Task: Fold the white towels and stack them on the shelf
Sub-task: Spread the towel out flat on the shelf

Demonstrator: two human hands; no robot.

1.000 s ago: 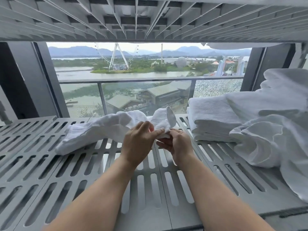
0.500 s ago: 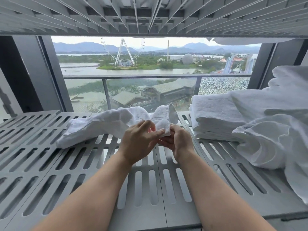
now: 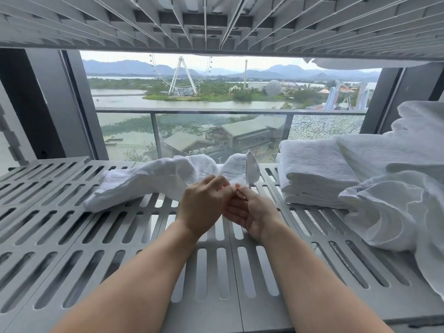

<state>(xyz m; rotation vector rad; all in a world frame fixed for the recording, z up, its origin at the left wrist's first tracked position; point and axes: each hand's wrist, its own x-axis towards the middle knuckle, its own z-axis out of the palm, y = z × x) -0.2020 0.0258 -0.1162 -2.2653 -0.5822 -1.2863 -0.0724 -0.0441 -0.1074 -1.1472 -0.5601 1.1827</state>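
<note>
On the slatted shelf (image 3: 48, 224) a rumpled towel (image 3: 149, 183) is stretched from the left to the middle, where its end is pinched by the left hand (image 3: 204, 207). The right hand (image 3: 257, 212) is pressed against the left; whether it grips the towel cannot be told. Further right, folded towels (image 3: 312, 174) are stacked just beside a crumpled heap (image 3: 389, 212).

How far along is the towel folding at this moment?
Done: a folded stack sits on the shelf, right of centre. In hand: one crumpled towel lies unfolded across the shelf; the left hand and right hand appear to pinch its near corner. Left: that towel, plus the loose heap of unfolded white towels at far right.
</note>
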